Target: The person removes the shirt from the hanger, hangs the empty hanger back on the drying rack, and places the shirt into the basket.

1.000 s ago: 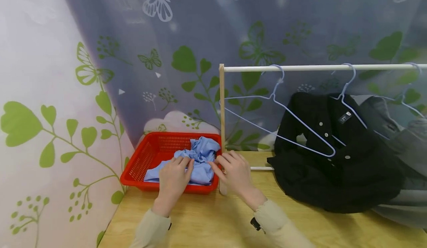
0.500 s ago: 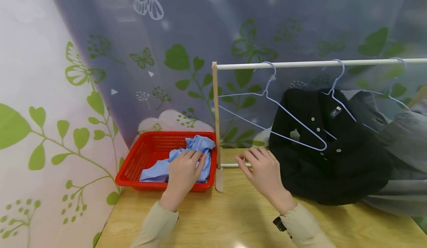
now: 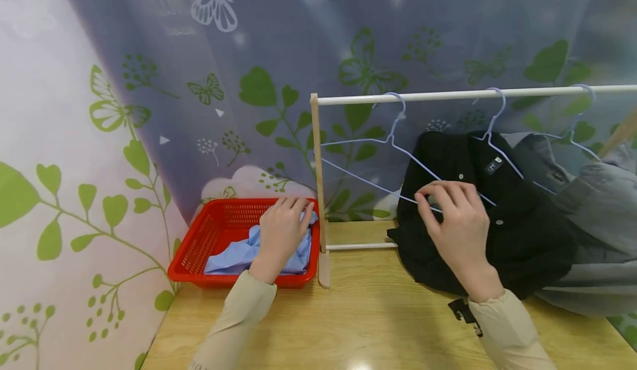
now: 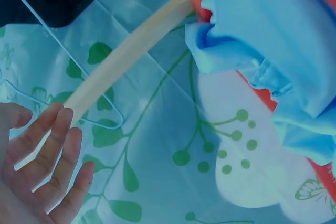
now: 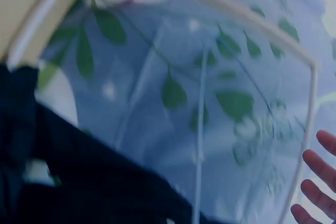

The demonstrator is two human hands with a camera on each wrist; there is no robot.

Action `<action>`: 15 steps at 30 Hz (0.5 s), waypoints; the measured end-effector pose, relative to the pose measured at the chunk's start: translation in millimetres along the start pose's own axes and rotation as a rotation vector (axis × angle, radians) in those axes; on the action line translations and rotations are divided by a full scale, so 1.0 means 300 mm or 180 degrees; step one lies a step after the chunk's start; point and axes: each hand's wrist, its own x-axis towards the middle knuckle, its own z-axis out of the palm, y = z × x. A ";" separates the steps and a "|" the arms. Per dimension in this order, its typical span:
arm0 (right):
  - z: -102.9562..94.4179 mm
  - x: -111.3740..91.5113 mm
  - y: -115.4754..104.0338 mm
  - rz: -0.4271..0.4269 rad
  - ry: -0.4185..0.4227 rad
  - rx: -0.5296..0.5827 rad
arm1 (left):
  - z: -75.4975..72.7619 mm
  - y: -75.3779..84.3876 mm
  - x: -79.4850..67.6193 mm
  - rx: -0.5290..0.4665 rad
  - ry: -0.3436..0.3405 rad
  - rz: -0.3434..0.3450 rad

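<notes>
In the head view my left hand (image 3: 281, 232) hovers over the light blue garment (image 3: 234, 255) bunched in the red plastic basket (image 3: 181, 270). The left wrist view has its fingers (image 4: 68, 156) loosely extended, holding nothing; the blue garment is apart from them. My right hand (image 3: 460, 232) is raised in front of the bare pale blue hanger (image 3: 368, 182) and the black buttoned garment (image 3: 522, 248), covering the hanger's right corner in the head view. In the right wrist view its fingers (image 5: 319, 163) are spread and hold nothing.
A rack with a white rail (image 3: 438, 96) and wooden left post (image 3: 318, 165) stands on the wooden table (image 3: 368, 314), right beside the basket. Grey garments (image 3: 607, 209) hang at the right. A patterned curtain (image 3: 278, 21) is behind.
My right hand has moved right and up, away from the blue garment to the hanger. The left hand has lifted slightly and shifted right. The head view has turned slightly right.
</notes>
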 end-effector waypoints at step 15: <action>-0.259 0.088 0.232 0.0840 -0.0244 -0.1020 | 0.106 -0.027 0.058 0.0211 -0.0077 -0.0244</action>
